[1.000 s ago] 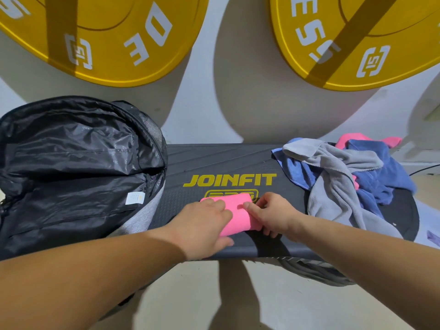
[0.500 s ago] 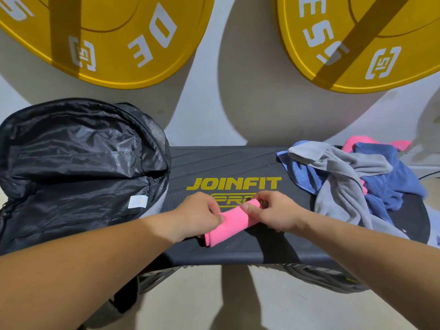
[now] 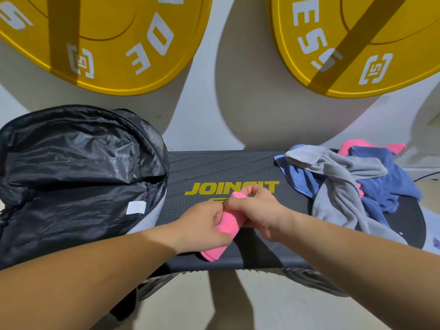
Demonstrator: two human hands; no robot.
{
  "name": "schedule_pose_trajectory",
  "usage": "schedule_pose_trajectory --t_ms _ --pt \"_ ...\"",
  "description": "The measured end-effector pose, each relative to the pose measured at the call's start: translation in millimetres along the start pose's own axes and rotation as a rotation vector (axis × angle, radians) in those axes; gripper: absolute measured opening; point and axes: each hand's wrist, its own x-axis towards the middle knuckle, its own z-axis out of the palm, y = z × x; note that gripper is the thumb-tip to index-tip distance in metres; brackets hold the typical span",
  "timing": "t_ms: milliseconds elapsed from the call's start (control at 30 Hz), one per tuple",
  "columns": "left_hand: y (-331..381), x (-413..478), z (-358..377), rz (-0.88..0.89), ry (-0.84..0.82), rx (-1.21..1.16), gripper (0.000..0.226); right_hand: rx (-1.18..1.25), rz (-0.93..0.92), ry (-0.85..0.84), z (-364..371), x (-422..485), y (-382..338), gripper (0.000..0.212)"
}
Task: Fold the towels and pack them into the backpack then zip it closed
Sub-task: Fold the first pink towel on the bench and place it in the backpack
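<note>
A folded pink towel [image 3: 229,225] is held tilted over a black step platform [image 3: 214,167]. It looks soft, light and floppy (apt to spring open), so it is best gripped across its layers. The left hand [image 3: 202,225] curls round its middle and the right hand [image 3: 257,210] pinches its upper end. The open backpack [image 3: 71,186] lies left of the grip.

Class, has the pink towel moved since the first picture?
Yes. The pink towel has tilted up, its far end now reaching the JOINFIT lettering.
</note>
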Motion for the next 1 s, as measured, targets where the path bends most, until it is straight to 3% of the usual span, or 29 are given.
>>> schedule_pose_trajectory --t_ms 233,367,500,600,667,800,900,1000 --pt "23.0 -16.5 -37.0 -0.218 -0.03 -0.643 0.042 0.044 -0.143 0.122 9.9 -22.2 -29.7 0.04" --pt "21.2 -38.1 -77.3 -0.303 0.029 -0.737 0.039 -0.091 -0.214 0.01 33.5 -40.8 -45.9 0.042" --pt "-8.7 -53.7 -114.5 -0.48 0.295 -0.728 0.034 -0.348 -0.183 0.024 70.1 -42.7 -55.8 0.062" --pt "-49.0 -57.2 -128.6 -0.624 0.591 -0.712 0.034 -0.496 -0.196 -0.041 100.7 -33.2 -57.9 0.049" --pt "-71.9 -57.5 -132.2 -0.682 0.674 -0.706 0.035 -0.604 -0.242 -0.045 120.3 -18.7 -56.8 0.049" --pt "-93.1 -54.6 -135.2 -0.748 0.62 -0.636 0.035 -0.629 -0.3 -0.004 156.0 12.2 -53.9 0.053" --pt "-97.7 -60.7 -132.7 -0.811 0.477 -0.433 0.041 -0.6 -0.349 0.028 176.3 37.0 -57.9 0.05" --pt "-104.1 -62.9 -127.3 -0.779 0.371 -0.428 0.032 -0.605 -0.395 0.04 185.0 57.0 -55.6 0.046"
